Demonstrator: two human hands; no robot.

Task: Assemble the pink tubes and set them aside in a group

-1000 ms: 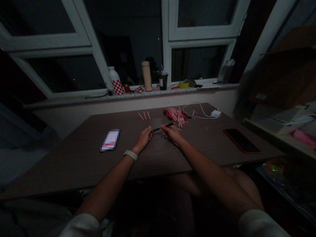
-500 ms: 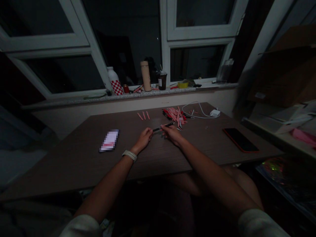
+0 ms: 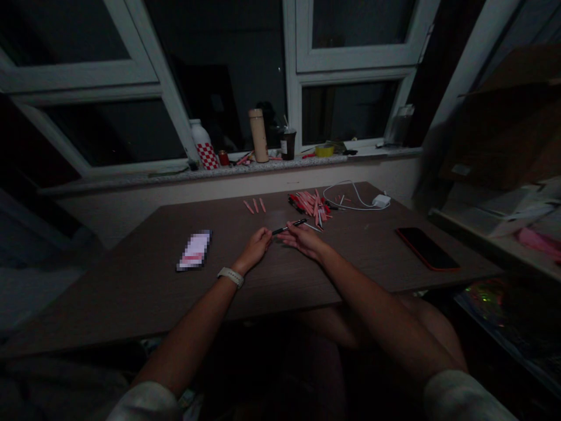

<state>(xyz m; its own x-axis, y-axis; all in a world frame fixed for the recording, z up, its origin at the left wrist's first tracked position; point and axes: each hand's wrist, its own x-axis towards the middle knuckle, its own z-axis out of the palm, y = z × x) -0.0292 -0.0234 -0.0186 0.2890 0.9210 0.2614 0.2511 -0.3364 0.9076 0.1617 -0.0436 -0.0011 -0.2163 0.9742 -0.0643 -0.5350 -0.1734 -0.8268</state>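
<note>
A black pen (image 3: 300,222) spans the space between my two hands above the table. My left hand (image 3: 258,244) pinches its left end with thumb and fingertips. My right hand (image 3: 305,241) grips it farther along between thumb and forefinger, its other fingers loosely stretched beneath. A lighter stretch shows on the pen between the hands; the dim light hides its detail. Just behind my right hand lies a pile of pink pen parts (image 3: 309,204), mixed with red and black pieces. Several slim pink pieces (image 3: 255,206) lie in a row to its left.
On the brown table (image 3: 144,292) lie a lit phone (image 3: 195,250) at left and a dark tablet-like device (image 3: 426,248) at right. A white charger (image 3: 381,201) with cable rests behind. The windowsill holds a checkered bottle (image 3: 204,146), a beige flask (image 3: 258,137) and a drink cup (image 3: 288,144).
My right hand has shifted slightly on the pen and its lower fingers have stretched out to the left. The pen's right end sits slightly farther left. My left hand has hardly moved.
</note>
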